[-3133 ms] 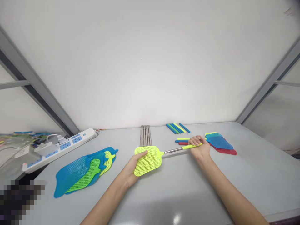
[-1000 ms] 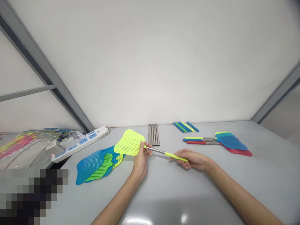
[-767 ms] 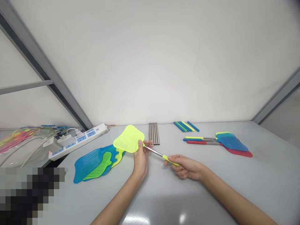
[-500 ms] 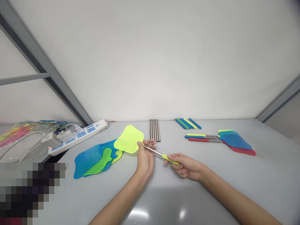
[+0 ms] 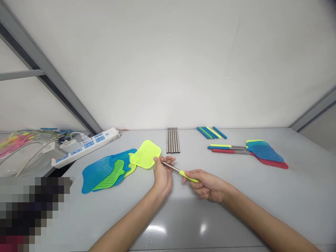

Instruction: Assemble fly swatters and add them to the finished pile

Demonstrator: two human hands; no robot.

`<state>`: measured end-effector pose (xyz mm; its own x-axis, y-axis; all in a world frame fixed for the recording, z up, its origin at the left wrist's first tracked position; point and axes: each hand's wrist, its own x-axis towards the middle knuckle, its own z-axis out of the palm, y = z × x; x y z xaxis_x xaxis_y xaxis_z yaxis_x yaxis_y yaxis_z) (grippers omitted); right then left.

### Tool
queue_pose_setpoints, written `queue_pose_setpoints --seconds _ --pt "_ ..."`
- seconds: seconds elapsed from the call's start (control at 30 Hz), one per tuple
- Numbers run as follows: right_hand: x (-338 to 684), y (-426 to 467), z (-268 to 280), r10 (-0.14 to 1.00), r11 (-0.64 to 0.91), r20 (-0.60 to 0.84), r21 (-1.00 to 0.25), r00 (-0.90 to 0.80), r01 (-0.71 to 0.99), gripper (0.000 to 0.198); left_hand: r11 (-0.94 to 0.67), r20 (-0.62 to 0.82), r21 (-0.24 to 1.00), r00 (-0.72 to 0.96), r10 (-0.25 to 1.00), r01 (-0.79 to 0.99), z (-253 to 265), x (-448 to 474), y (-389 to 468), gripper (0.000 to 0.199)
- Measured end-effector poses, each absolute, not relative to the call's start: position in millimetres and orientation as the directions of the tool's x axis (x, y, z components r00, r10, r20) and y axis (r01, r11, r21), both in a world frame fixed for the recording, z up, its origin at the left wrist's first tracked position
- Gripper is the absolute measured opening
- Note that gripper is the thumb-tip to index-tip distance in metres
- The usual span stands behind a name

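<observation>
A yellow fly swatter (image 5: 146, 155) with a metal rod is held between both hands above the grey table. My left hand (image 5: 163, 175) is closed round the base of its perforated head, thumb on top. My right hand (image 5: 206, 183) wraps the yellow handle sleeve at the rod's other end. Left of my left hand lies a pile of loose swatter heads (image 5: 105, 171) in blue, green and yellow. Beyond the hands, several metal rods (image 5: 172, 140) lie side by side. Coloured handle sleeves (image 5: 211, 132) lie to their right.
On the right lie whole fly swatters (image 5: 265, 153) with blue, red and yellow parts, stacked together. A white power strip (image 5: 89, 145) with plugs and cables sits at the left, beside plastic-bagged colourful items (image 5: 18, 147). A wall (image 5: 168, 70) stands behind the table (image 5: 236, 213).
Both hands keep their hold on the yellow swatter, its head turned slightly. The view has shifted a little, so table things appear slightly higher.
</observation>
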<state>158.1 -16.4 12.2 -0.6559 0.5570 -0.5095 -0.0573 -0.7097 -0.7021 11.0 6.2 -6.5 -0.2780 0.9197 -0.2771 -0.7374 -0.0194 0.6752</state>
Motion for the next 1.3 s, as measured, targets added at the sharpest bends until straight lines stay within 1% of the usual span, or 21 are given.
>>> queue_pose_setpoints --seconds 0.07,0.2,0.27,0.33,0.4,0.47,0.53,0.6,0.7,0.77,0.83,0.87,0.93,1.0,1.13,1.3 --pt "159.5 -13.6 11.7 0.517 -0.745 -0.514 -0.664 -0.684 -0.064 0.024 -0.018 -0.277 0.669 -0.272 0.922 -0.743 -5.9 10.3 4.8 0.033" --pt "163.2 -6.2 9.3 0.398 -0.839 -0.516 -0.538 -0.759 -0.075 0.021 -0.005 -0.283 0.643 -0.244 0.928 -0.766 3.1 5.6 4.8 0.033" --pt "163.7 -4.5 8.1 0.389 -0.855 -0.495 -0.508 -0.777 -0.105 0.020 0.025 -0.288 0.621 -0.199 0.937 -0.784 11.0 0.6 6.4 0.033" --pt "162.8 -5.0 7.5 0.409 -0.852 -0.467 -0.503 -0.784 -0.145 0.020 0.063 -0.283 0.593 -0.135 0.949 -0.802 19.6 -5.2 7.9 0.031" --pt "160.6 -7.6 8.0 0.437 -0.839 -0.439 -0.513 -0.785 -0.180 0.019 0.106 -0.240 0.532 -0.029 0.970 -0.840 27.6 -9.9 8.4 0.030" --pt "157.1 -12.1 9.5 0.472 -0.816 -0.412 -0.538 -0.780 -0.210 0.018 0.129 -0.212 0.514 0.020 0.977 -0.848 35.2 -11.5 8.7 0.029" --pt "152.1 -17.8 11.5 0.496 -0.796 -0.388 -0.560 -0.777 -0.228 0.018 0.137 -0.197 0.539 0.033 0.980 -0.831 42.6 -8.6 10.4 0.027" --pt "146.2 -23.7 12.9 0.499 -0.795 -0.370 -0.555 -0.784 -0.244 0.018 0.139 -0.187 0.588 0.034 0.982 -0.797 49.8 -0.9 15.4 0.030" --pt "138.1 -29.9 11.0 0.599 -0.752 -0.348 -0.554 -0.721 -0.357 0.021 0.137 -0.189 0.671 0.011 0.982 -0.729 57.5 18.1 28.7 0.038" --pt "135.2 -31.4 7.0 0.656 -0.718 -0.361 -0.570 -0.663 -0.400 0.027 0.162 -0.203 0.701 0.023 0.979 -0.694 58.8 32.9 38.6 0.042" --pt "134.5 -31.3 1.9 0.690 -0.696 -0.373 -0.577 -0.620 -0.427 0.032 0.182 -0.219 0.722 0.029 0.975 -0.667 56.3 45.8 46.3 0.044" --pt "134.8 -31.1 -0.6 0.702 -0.688 -0.373 -0.575 -0.607 -0.443 0.034 0.185 -0.204 0.728 0.049 0.978 -0.661 53.7 50.6 49.0 0.044" --pt "135.8 -30.7 -4.9 0.710 -0.686 -0.373 -0.560 -0.597 -0.464 0.037 0.202 -0.168 0.711 0.117 0.979 -0.673 46.0 55.8 52.3 0.043" --pt "136.7 -30.4 -7.6 0.692 -0.708 -0.393 -0.535 -0.605 -0.461 0.038 0.250 -0.166 0.675 0.187 0.968 -0.694 36.4 55.6 53.8 0.042" --pt "137.3 -30.0 -9.8 0.655 -0.746 -0.434 -0.502 -0.619 -0.438 0.037 0.269 -0.167 0.638 0.210 0.963 -0.721 20.4 49.4 54.7 0.041" --pt "138.7 -29.8 -10.4 0.637 -0.758 -0.420 -0.494 -0.647 -0.425 0.037 0.254 -0.125 0.606 0.225 0.966 -0.754 15.5 45.8 51.3 0.039"
